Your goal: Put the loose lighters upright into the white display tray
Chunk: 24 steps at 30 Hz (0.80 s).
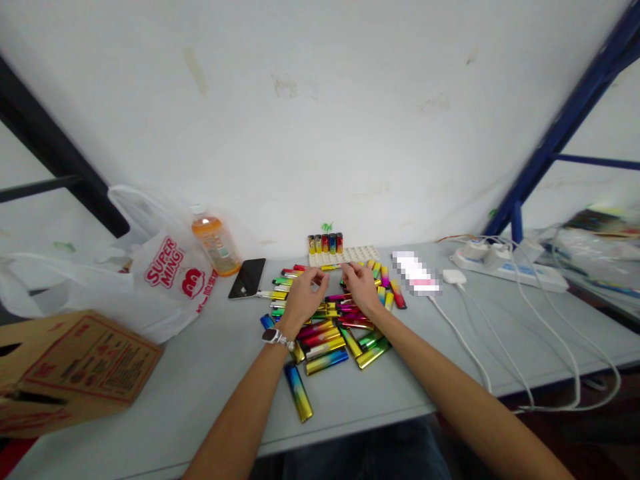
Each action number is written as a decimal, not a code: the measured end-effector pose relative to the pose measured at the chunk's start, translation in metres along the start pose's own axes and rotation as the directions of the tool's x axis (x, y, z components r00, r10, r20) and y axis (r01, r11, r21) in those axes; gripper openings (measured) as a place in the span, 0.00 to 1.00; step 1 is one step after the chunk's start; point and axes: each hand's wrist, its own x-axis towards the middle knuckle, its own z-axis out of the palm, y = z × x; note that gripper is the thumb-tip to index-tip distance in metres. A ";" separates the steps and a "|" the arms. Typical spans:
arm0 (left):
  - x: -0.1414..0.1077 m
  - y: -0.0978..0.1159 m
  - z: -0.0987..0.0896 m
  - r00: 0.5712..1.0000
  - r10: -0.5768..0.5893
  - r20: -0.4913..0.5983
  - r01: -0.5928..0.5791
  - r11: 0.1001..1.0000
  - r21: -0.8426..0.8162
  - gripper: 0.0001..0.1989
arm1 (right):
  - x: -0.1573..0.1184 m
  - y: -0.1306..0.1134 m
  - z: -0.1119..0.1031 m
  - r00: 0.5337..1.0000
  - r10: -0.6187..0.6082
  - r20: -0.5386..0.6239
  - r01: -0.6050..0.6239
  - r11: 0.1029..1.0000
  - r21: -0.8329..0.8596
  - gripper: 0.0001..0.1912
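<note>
Many shiny lighters in yellow, red, green and blue lie in a loose pile on the grey table. Over the back of the pile, a yellow lighter lies level between my hands. My left hand has its fingers curled near the left end of it. At its right end, my right hand has thumb and finger pinched together. A white tray with holes rests by the wall, with several lighters standing upright in its left part.
Left of the pile are a dark phone, an orange bottle, a white plastic bag and a cardboard box. A blurred-screen phone, charger, cables and power strip lie right.
</note>
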 end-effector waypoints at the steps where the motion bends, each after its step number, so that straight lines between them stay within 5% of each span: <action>1: 0.000 0.000 0.000 1.000 0.000 0.009 0.000 1.000 0.005 0.10 | 0.000 0.000 0.000 1.000 -0.019 -0.017 0.018 0.999 -0.035 0.20; 24: -0.001 0.008 0.001 0.996 0.043 0.075 -0.057 0.980 0.190 0.08 | -0.005 0.005 0.002 1.000 0.002 -0.026 -0.003 0.999 -0.048 0.19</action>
